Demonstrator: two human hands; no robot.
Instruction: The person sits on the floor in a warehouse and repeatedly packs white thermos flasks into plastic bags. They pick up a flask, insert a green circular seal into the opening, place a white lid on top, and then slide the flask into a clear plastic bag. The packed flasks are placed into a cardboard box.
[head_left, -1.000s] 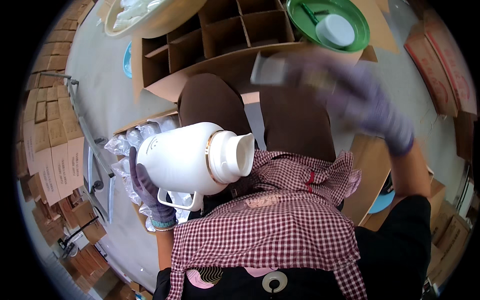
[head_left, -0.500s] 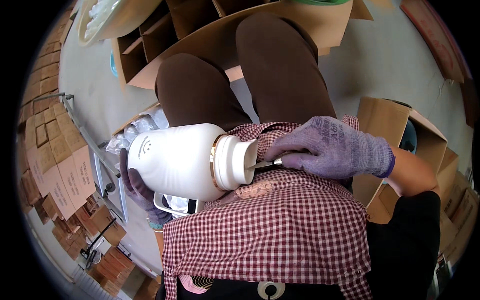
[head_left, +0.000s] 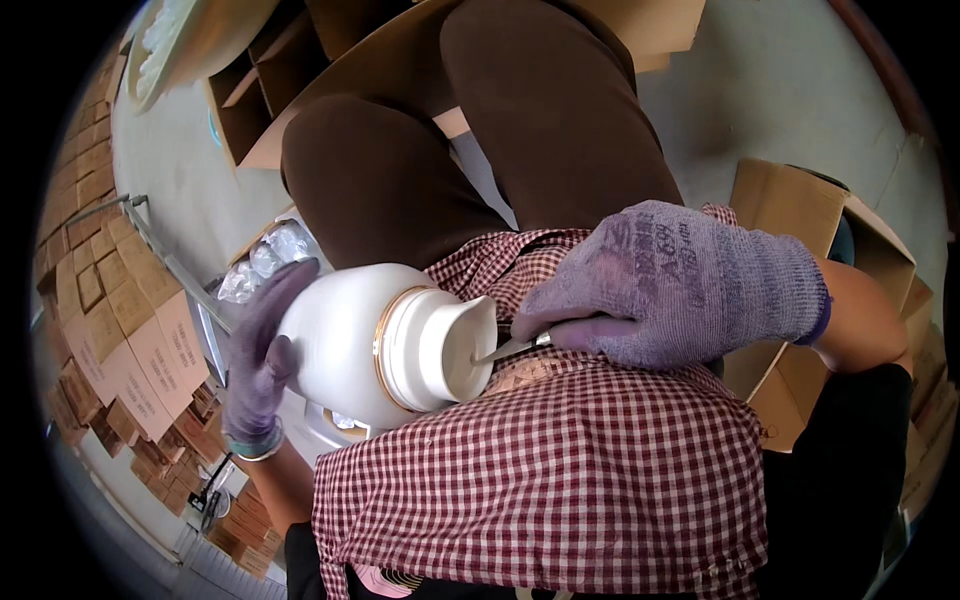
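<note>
A white ceramic jar with a gold band at its neck lies on its side over my lap, mouth toward my right. My left hand, in a purple glove, cups the jar's base from the left. My right hand, also gloved in purple, is closed on a thin metal tool whose tip reaches the rim of the jar's mouth. A red-and-white checked apron covers my lap under both.
A cardboard box with dividers stands on the floor ahead at upper left. An open cardboard box sits at my right. Stacks of flat cartons line the left side. More wrapped white jars lie below my left knee.
The view tilted down toward my lap. My right hand came down from the far boxes with the metal tool and brought its tip to the jar's mouth. The jar turned a little.
</note>
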